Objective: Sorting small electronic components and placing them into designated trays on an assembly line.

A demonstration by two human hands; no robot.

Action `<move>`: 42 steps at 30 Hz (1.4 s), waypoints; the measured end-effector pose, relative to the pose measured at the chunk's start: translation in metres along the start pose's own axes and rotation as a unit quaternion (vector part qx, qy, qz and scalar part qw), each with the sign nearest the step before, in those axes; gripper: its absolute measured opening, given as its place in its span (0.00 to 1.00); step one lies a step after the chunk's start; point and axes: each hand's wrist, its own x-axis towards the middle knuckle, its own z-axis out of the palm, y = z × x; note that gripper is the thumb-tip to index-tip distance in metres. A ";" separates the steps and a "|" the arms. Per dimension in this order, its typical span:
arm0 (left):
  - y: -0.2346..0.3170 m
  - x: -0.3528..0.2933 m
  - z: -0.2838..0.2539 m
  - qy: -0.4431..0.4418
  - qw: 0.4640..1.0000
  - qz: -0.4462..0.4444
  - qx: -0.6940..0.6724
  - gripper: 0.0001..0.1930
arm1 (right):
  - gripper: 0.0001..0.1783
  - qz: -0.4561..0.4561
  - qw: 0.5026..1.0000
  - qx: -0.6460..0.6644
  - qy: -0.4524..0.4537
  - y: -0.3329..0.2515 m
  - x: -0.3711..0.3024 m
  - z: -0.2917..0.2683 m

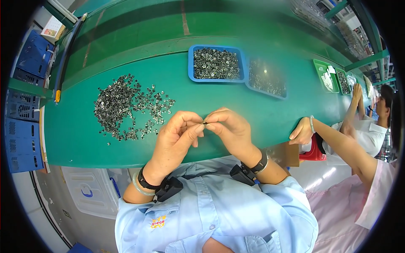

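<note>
My left hand [177, 134] and my right hand [232, 130] meet above the front part of the green table [84, 152]. Thumb and forefinger of each are pinched together on one tiny dark piece [205, 123], mostly hidden by the fingertips. Left of my hands, a loose pile of small black and silver square parts [114, 105] lies spread on the tabletop, thinning out toward my left hand. Beyond my hands stands a blue tray [191, 65] filled with similar small parts. Touching its right side is a second tray [268, 93], blurred, also holding small parts.
Another person's hand [302, 131] rests at the table edge on my right. Farther along are green trays [333, 86] and another person [367, 135]. Blue crates [23, 143] stand at the left, and a clear lidded box [90, 194] sits below the table.
</note>
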 end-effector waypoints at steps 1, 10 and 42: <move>-0.001 0.000 0.000 0.004 1.000 0.006 0.006 0.04 | 0.04 0.002 1.000 -0.010 0.002 -0.001 0.000 0.001; -0.002 -0.002 -0.001 0.009 0.998 0.030 0.049 0.03 | 0.04 -0.038 0.998 -0.047 0.001 0.000 0.000 0.000; -0.010 -0.002 -0.005 -0.011 0.986 -0.052 -0.156 0.11 | 0.08 -0.060 0.998 -0.019 0.009 0.008 0.006 0.006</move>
